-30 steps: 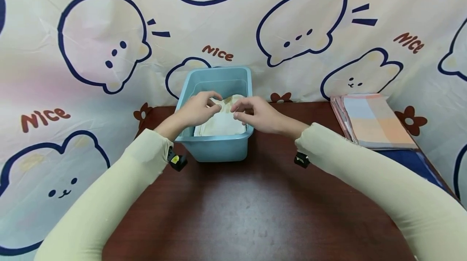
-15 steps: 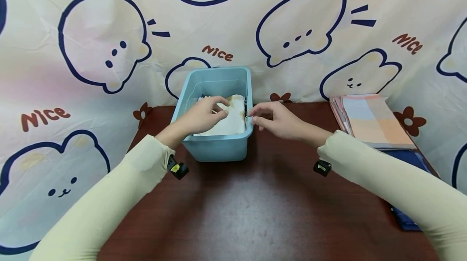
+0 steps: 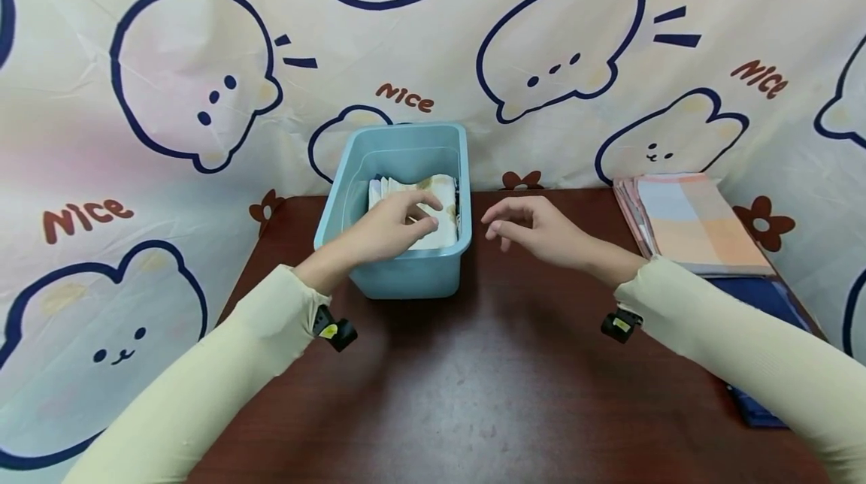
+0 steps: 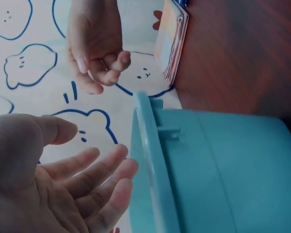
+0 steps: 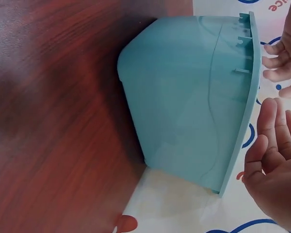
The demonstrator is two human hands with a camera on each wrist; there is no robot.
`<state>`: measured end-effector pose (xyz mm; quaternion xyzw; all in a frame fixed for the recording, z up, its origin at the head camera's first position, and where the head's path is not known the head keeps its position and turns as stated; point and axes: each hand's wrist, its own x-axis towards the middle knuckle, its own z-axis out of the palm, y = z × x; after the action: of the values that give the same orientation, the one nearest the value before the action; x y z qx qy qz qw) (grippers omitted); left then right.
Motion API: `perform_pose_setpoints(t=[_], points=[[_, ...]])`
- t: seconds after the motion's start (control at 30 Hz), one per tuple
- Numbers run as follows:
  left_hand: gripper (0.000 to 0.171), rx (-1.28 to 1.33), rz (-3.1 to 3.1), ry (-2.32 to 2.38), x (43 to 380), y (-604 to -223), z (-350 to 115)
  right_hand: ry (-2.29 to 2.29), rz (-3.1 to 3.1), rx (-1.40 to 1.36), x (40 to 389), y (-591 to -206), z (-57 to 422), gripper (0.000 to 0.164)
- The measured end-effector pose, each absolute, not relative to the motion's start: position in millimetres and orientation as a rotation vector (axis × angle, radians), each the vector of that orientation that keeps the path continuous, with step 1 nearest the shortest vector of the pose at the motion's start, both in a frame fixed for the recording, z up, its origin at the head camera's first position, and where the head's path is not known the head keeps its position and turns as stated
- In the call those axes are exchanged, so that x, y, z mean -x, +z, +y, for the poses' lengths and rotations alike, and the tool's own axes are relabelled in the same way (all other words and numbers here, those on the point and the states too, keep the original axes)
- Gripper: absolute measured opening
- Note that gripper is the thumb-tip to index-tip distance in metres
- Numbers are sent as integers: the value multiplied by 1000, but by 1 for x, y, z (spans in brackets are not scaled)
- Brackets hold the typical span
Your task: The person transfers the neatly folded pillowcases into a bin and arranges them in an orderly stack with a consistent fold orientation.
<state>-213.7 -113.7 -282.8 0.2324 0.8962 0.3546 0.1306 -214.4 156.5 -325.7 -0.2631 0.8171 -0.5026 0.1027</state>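
Note:
A light blue plastic bin [image 3: 406, 273] stands at the back of the table near the patterned backdrop. Inside it lies folded white cloth [image 3: 443, 225] with yellowish-brown patches; part of it is hidden by my left hand. That left hand [image 3: 392, 227] hovers over the bin's front, fingers loosely bent, holding nothing. My right hand [image 3: 541, 228] is in the air to the right of the bin, apart from its rim, its fingers relaxed with nothing between them. In the left wrist view the left palm [image 4: 63, 184] faces up beside the bin's rim [image 4: 150, 160].
A stack of folded checked cloth [image 3: 704, 221] in pink, orange and pale blue sits at the table's back right. Under and in front of it lies dark blue fabric [image 3: 751, 296], partly covered by my right sleeve. The reddish-brown table [image 3: 473, 394] ends at the hanging backdrop.
My right hand has moved from over the cloth in the bin to the right, outside the rim. My left hand has shifted slightly right and toward me. The cloth stays in the bin.

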Motion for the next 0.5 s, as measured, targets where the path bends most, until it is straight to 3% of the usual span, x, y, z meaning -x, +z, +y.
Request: perform_pose_setpoints(t=[0.5], points=[[32, -692, 2541, 1128, 201, -289, -105, -1520, 2450, 725, 204, -344, 188, 22]])
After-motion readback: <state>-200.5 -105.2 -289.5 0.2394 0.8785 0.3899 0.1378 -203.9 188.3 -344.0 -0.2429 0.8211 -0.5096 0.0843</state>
